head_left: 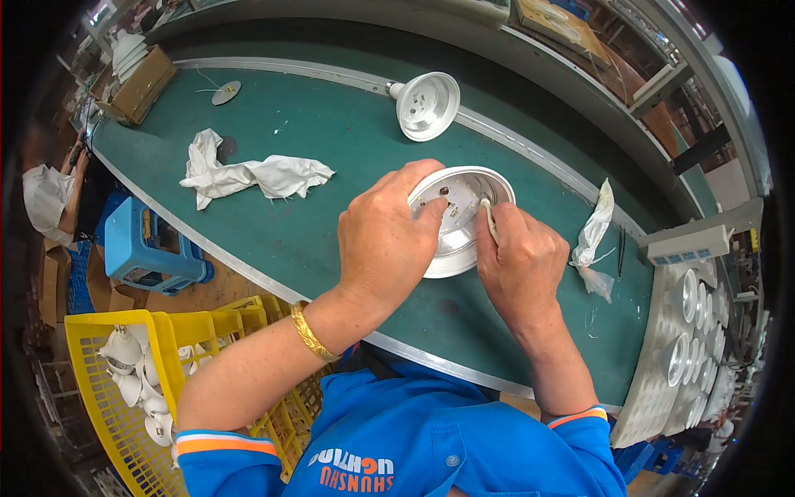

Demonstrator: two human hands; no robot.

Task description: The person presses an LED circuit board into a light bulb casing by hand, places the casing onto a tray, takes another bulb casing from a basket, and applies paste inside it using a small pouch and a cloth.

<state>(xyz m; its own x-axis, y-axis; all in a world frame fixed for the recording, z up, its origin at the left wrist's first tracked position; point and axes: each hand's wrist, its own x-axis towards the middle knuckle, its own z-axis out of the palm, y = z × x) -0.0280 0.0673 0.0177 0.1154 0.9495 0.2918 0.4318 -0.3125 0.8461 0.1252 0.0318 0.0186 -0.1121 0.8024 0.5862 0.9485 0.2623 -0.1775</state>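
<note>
A white, round lamp housing (455, 267) with a shiny inner wall is tilted toward me above the green bench. Inside it lies a board (457, 212) with small yellowish chips and a dark spot. My left hand (387, 228) is wrapped around the housing's left side, thumb over the rim. Pinched in my right hand (522, 253) is a narrow off-white piece (490, 220), perhaps cloth; its tip reaches inside the housing near the right inner wall. Behind them, a similar lamp housing (429, 106) rests on the bench, its opening facing me.
On the green bench (331, 108) lie a crumpled white cloth (257, 176), another cloth (595, 224) and a small disc with a wire (226, 93). A yellow crate (79, 331) of lamp parts stands at lower left. Racked reflectors (684, 296) stand right. Another person (51, 199) is far left.
</note>
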